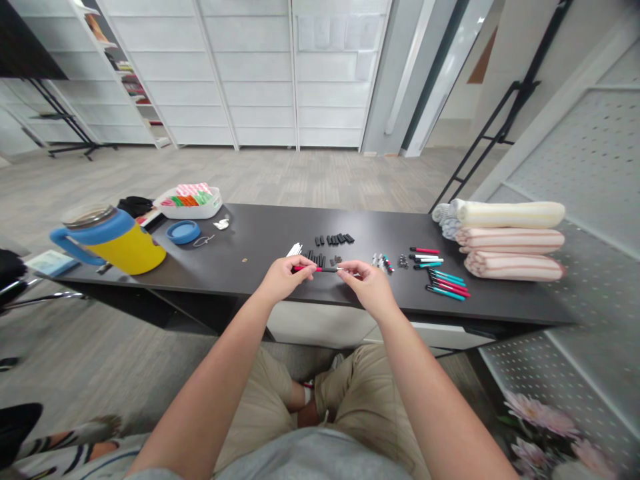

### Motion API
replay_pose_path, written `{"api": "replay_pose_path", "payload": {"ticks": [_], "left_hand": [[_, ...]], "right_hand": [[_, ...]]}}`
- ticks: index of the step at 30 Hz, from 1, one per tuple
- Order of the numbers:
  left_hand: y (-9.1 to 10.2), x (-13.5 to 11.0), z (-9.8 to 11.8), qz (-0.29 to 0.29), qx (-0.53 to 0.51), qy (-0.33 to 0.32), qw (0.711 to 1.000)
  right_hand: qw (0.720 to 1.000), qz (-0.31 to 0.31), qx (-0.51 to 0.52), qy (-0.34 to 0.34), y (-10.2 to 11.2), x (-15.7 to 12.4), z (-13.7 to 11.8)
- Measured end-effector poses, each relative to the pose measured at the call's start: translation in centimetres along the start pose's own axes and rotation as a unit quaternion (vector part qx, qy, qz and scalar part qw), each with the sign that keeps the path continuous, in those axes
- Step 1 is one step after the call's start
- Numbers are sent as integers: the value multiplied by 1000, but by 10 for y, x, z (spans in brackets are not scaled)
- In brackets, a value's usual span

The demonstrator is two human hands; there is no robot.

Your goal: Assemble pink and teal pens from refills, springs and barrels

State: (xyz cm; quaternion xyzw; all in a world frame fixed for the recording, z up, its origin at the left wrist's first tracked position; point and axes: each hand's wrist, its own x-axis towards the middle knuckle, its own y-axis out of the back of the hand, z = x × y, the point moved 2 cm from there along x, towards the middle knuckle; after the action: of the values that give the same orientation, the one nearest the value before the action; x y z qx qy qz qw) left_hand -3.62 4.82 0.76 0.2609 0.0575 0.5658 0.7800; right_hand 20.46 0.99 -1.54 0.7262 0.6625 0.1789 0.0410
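Observation:
My left hand (286, 277) pinches the red end of a pen (328, 270) with a black grip section, held level above the near edge of the dark table (270, 233). At the pen's other end, the fingers of my right hand (369, 285) close around its pale tip; whether that tip is a separate piece I cannot tell. Just beyond my hands lie white sticks (295, 249), black tubes (316, 257), small dark pieces (337, 259) and a row of black parts (341, 239). Right of my right hand are silvery pen parts (383, 263) and small metallic bits (403, 261).
Several red, teal and white pens (450, 285) lie at the right, beside rolled towels (513, 240). On the left stand a yellow and blue mug (125, 243), a blue lid (183, 232) and a white basket (197, 211) with colourful packets. A person's legs show at lower left.

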Motion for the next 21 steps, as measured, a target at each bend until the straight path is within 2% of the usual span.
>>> {"api": "replay_pose_path", "payload": {"ticks": [14,18,21], "left_hand": [[1,-2,-1,6,-18,-16,1000],[1,-1,-1,1,-32,-13,999],[1,-1,-3,3,-33,-19,999]], "right_hand": [[999,-26,-24,-14,-4,-1,-3],[994,-34,-100,9,-4,-3,-10],[989,-32,-138,50,-7,-4,-15]]}}
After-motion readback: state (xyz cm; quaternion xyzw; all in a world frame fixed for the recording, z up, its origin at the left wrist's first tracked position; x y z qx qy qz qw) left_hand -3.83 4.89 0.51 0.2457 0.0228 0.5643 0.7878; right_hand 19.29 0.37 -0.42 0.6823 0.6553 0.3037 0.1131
